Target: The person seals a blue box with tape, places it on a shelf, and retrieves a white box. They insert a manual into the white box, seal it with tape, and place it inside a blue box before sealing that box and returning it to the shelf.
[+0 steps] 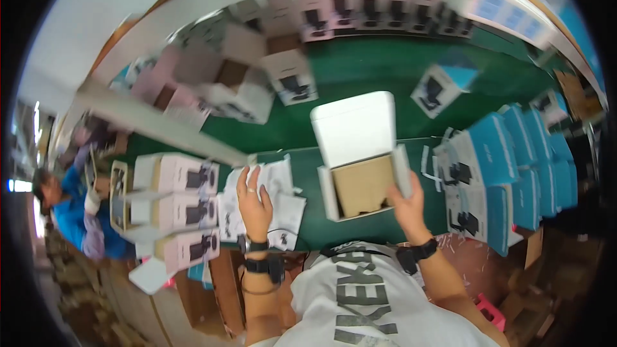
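In front of me on the green bench stands a white carton (324,193) with its lid raised at the back and a brown cardboard insert (363,186) inside. My right hand (409,209) grips the carton's right side, thumb over the near right corner and fingers along the outer wall. My left hand (256,205) is raised left of the carton with its fingers apart, holding nothing. Below and around it lie printed paper sheets (288,215), partly hidden by the hand. Both wrists wear dark bands.
Stacked blue-and-white boxes (495,154) stand at the right. Open printed cartons (186,212) are stacked at the left. More open cartons (247,93) and a row of boxes (369,13) stand farther back. One blue-topped box (437,93) stands alone. A person in blue (77,205) works at far left.
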Motion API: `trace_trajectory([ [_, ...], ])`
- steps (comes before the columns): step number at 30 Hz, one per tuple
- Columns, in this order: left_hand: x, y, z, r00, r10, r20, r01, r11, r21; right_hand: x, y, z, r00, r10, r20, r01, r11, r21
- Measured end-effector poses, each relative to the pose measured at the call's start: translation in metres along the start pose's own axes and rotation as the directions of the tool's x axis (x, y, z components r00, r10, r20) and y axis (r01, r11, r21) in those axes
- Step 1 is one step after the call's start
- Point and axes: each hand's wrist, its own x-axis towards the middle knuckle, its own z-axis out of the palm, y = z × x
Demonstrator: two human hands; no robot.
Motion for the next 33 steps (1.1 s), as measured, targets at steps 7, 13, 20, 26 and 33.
trace_trajectory([
  [7, -0.097, -0.085, 0.0, 0.931, -0.364, 0.003, 0.349, 0.895, 0.276, -0.008, -0.016, 0.012, 0.998, 0.06, -0.035, -0.058, 0.996, 0.065],
  [13, -0.09, -0.056, 0.039, 0.946, -0.316, 0.074, 0.293, 0.929, 0.227, -0.013, -0.007, 0.003, 0.995, 0.09, -0.048, -0.088, 0.995, 0.052],
  [20, -0.076, -0.204, 0.031, 0.985, -0.077, -0.156, 0.17, 0.62, 0.766, -0.011, -0.002, 0.004, 0.983, 0.179, -0.033, -0.176, 0.98, 0.089],
  [26, -0.037, -0.171, 0.038, 0.701, -0.667, 0.252, 0.456, 0.691, 0.56, -0.02, -0.009, 0.001, 0.982, 0.175, -0.065, -0.169, 0.982, 0.088],
  [33, -0.048, -0.178, 0.02, 0.967, -0.211, 0.143, 0.229, 0.966, -0.122, -0.046, -0.025, -0.034, 0.987, -0.009, 0.161, -0.001, 0.998, 0.059],
])
